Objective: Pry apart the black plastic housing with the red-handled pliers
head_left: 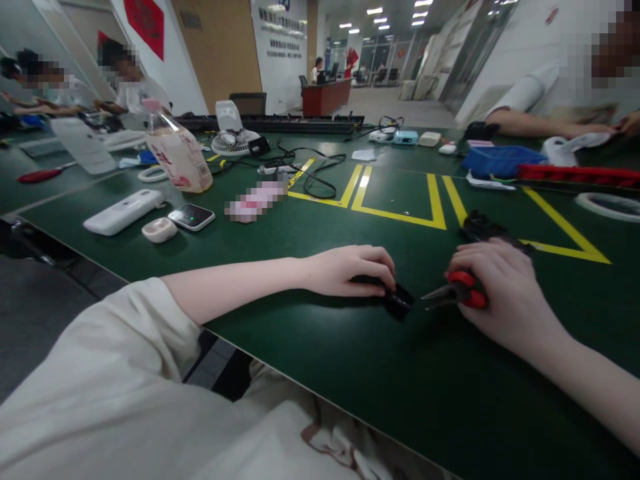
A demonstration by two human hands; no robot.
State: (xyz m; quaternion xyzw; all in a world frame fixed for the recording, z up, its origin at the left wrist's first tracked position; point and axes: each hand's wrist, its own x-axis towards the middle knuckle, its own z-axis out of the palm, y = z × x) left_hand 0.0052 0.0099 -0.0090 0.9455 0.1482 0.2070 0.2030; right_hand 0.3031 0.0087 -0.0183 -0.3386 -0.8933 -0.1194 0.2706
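My left hand (353,270) rests low over the green table, its fingers closed on a small black part (399,302) with a glossy surface; its exact kind is not clear. To the right, my right hand (500,287) is wrapped round a pair of red-handled pliers (453,292). The pliers' jaws point left toward the black part, slightly parted and a short gap away from it. Just behind my right hand lies a dark, blurred black object (487,229), partly hidden by the hand.
Yellow tape (400,217) marks boxes on the table (310,347). On the left stand a drink bottle (177,150), a white power bank (124,212) and a small white case (159,230). Behind are cables (320,177), a small fan (233,130) and a blue bin (500,161). Other people sit around.
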